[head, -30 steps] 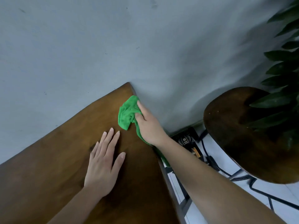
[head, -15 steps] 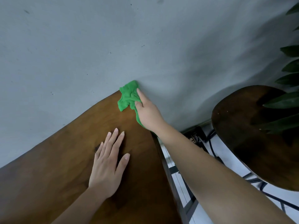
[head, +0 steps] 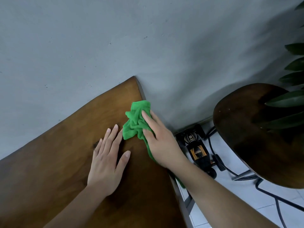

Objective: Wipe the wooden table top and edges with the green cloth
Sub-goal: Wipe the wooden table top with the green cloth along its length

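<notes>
The wooden table top [head: 57,162] runs from lower left up to a corner against the grey wall. A crumpled green cloth [head: 135,122] lies over the table's right edge, a little below that corner. My right hand [head: 158,142] holds the cloth against the edge, its index finger and thumb on top and its other fingers hidden over the edge. A tail of the cloth hangs down under my wrist. My left hand [head: 107,162] rests flat on the table top with fingers straight, its fingertips just beside the cloth.
A grey wall [head: 115,38] backs the table. To the right stands a dark round wooden stool [head: 246,137] on a metal frame, with plant leaves [head: 292,99] over it. On the tiled floor below lie a black and orange device [head: 197,150] and cables.
My right hand has drawn the cloth back from the far corner along the right edge toward me. The corner is now uncovered. My left hand has stayed flat in place.
</notes>
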`<state>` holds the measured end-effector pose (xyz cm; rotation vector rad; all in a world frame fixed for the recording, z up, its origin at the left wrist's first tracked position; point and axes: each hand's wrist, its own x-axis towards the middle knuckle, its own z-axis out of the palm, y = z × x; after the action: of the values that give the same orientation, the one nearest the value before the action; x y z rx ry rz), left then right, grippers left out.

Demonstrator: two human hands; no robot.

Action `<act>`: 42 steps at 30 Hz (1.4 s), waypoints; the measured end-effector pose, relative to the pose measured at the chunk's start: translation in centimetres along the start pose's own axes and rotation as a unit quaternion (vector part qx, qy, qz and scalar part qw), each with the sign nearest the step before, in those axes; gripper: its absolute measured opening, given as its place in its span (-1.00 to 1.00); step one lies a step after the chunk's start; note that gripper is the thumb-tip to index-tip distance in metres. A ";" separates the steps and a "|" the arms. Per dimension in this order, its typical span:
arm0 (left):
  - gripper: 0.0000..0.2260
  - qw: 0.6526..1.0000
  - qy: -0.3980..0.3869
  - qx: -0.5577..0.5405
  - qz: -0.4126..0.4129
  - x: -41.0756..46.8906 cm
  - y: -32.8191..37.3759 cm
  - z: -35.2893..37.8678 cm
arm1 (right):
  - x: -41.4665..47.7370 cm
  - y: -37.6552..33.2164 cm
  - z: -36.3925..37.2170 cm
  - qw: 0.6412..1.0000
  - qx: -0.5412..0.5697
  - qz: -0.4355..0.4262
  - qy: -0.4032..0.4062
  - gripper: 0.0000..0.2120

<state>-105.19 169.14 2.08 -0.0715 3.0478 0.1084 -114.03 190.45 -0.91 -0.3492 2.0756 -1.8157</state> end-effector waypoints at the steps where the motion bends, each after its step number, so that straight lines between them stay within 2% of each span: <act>1: -0.37 1.000 0.000 0.002 0.000 0.0 0.0 0.0 | 1.5 -0.2 0.1 1.000 -0.011 -0.002 0.002 -0.46; 8: -0.39 1.000 0.001 0.000 -0.002 0.0 0.5 -0.4 | 12.4 -1.9 0.2 0.998 -0.054 -0.005 0.008 -0.48; 13: -0.33 1.000 -0.002 -0.003 -0.006 -0.1 0.7 -0.6 | 14.2 -2.6 0.0 0.998 -0.063 0.007 0.001 -0.47; 18: -0.32 1.000 0.003 -0.009 -0.004 -0.1 0.6 -0.4 | 9.1 -2.3 0.1 0.998 -0.058 0.013 0.016 -0.46; 25: -0.28 1.000 0.009 -0.022 -0.006 -0.7 0.7 -0.2 | -4.7 -0.3 0.1 1.000 -0.009 0.006 0.018 -0.45; 30: -0.32 1.000 0.016 -0.020 -0.011 -3.5 1.3 0.2 | -14.8 1.1 0.3 0.999 0.043 0.014 0.025 -0.44; 34: -0.36 1.000 0.007 -0.012 -0.006 -6.8 1.8 0.6 | -20.8 2.1 0.5 0.999 0.040 0.025 0.013 -0.41; 38: -0.35 1.000 -0.004 -0.009 0.007 -9.6 2.8 0.8 | -22.2 2.2 0.5 0.999 0.040 0.019 0.020 -0.42; 42: -0.34 1.000 -0.006 -0.003 0.015 -11.6 3.5 1.0 | -18.5 1.5 0.5 0.999 0.025 0.017 0.022 -0.46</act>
<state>-93.73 173.18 2.39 -0.0259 3.0363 0.1205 -97.06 197.87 -0.49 -0.2616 2.0487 -1.8685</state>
